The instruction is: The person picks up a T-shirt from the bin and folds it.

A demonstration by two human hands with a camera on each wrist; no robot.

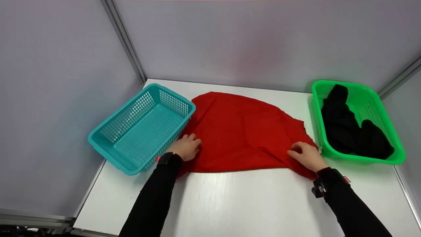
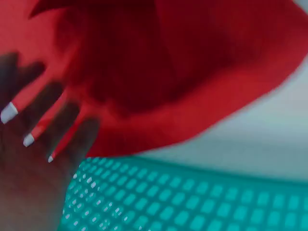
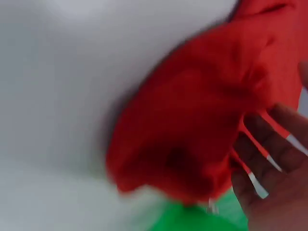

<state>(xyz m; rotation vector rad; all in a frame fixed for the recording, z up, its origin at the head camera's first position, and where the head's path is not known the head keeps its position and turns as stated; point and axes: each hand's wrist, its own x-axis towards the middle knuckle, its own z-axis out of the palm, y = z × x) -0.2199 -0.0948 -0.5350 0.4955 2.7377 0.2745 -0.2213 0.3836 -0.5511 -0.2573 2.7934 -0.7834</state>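
Note:
A red cloth (image 1: 243, 131) lies spread across the white table between two baskets, its front edge partly folded. My left hand (image 1: 185, 147) is at the cloth's left side, next to the teal basket; in the left wrist view its fingers (image 2: 50, 113) are spread over the red fabric. Over the cloth's right end is my right hand (image 1: 307, 155), its fingers (image 3: 262, 144) apart and loosely extended in the right wrist view. Neither hand grips the fabric. Whether the fingertips touch it is hard to tell. The cloth's front right corner is partly behind the right hand.
At the left stands a teal plastic basket (image 1: 113, 161) with nothing in it, tight against the cloth. A green basket (image 1: 399, 144) at the right holds black fabric (image 1: 348, 128). Grey panels (image 1: 263, 42) border the white table (image 1: 230, 204) at the back and sides.

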